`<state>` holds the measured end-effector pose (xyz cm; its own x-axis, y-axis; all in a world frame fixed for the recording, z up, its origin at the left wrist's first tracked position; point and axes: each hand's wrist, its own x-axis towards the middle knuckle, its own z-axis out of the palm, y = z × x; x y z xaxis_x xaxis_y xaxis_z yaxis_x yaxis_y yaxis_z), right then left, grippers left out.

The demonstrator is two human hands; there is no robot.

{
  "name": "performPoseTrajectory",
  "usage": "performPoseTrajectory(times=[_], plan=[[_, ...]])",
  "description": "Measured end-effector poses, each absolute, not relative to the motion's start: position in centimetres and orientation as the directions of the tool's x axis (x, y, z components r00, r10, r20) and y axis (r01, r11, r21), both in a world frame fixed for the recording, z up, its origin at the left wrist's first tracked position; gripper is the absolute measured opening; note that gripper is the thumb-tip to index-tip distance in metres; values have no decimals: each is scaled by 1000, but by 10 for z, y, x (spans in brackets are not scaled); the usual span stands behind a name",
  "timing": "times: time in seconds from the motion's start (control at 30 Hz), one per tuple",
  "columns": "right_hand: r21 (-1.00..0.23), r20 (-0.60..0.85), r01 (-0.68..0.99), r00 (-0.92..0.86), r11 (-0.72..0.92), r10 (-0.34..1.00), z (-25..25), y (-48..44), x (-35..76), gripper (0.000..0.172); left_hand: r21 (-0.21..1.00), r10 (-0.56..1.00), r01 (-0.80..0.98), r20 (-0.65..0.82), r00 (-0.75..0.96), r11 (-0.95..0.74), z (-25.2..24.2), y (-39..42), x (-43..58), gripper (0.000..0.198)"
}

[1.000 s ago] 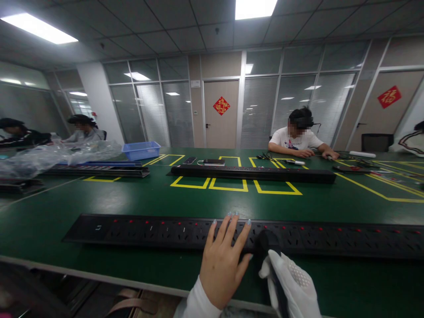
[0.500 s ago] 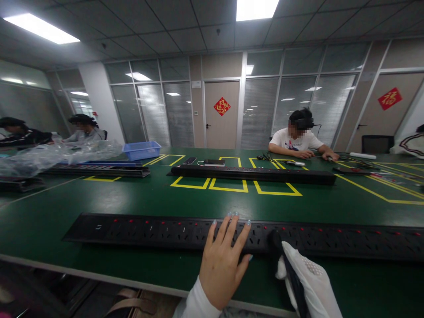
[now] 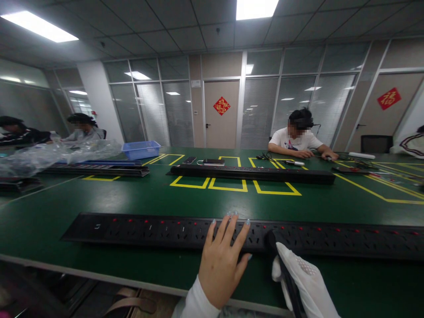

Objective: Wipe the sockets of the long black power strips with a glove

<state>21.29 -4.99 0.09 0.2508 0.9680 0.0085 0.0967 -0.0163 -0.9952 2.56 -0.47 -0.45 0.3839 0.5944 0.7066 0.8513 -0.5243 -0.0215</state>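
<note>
A long black power strip with many sockets and a row of small red parts lies across the green table near its front edge. My bare left hand rests flat on the strip's middle, fingers stretched out and spread. Just to its right, my right hand, in a white glove, is wrapped round a black-handled tool. The tool's thick rounded head touches or hovers over the strip; I cannot tell which. Its exact kind is not clear, and the glove covers part of the handle.
Another black strip lies farther back among yellow tape outlines. A blue basket, clear plastic wrap and metal channels are at the left. Phones lie behind. A co-worker sits across the table near cables.
My right hand and the black-handled tool have shifted slightly left along the power strip. My left hand stays flat in place.
</note>
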Motion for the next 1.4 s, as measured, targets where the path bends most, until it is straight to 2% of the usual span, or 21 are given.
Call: performPoseTrajectory(times=[0.27, 0.43, 0.53, 0.63, 0.7, 1.0, 1.4], plan=[[-1000, 4, 27, 231, -2, 973, 10, -48, 191, 58, -51, 594, 857, 700, 396, -513, -3, -5, 26, 55], [-998, 28, 67, 227, 13, 974, 7, -46, 195, 60, -36, 588, 857, 712, 384, -515, -4, -5, 26, 56], [-990, 55, 139, 232, 22, 971, 5, -50, 210, 53, -33, 587, 856, 714, 381, -516, -4, -5, 26, 56], [-978, 65, 206, 265, 10, 962, 1, -56, 222, 30, -29, 583, 854, 718, 379, -520, -4, -5, 26, 57], [-971, 60, 240, 285, -11, 957, 2, -58, 223, 21, -28, 583, 854, 719, 378, -520, -3, -5, 26, 57], [-944, 28, 322, 282, -67, 959, 25, -67, 209, 17, -21, 587, 856, 720, 371, -516, -3, -5, 27, 56], [-977, -17, 195, 320, -83, 947, 29, -69, 201, 24, -2, 597, 852, 713, 369, -524, -3, -6, 26, 55]])
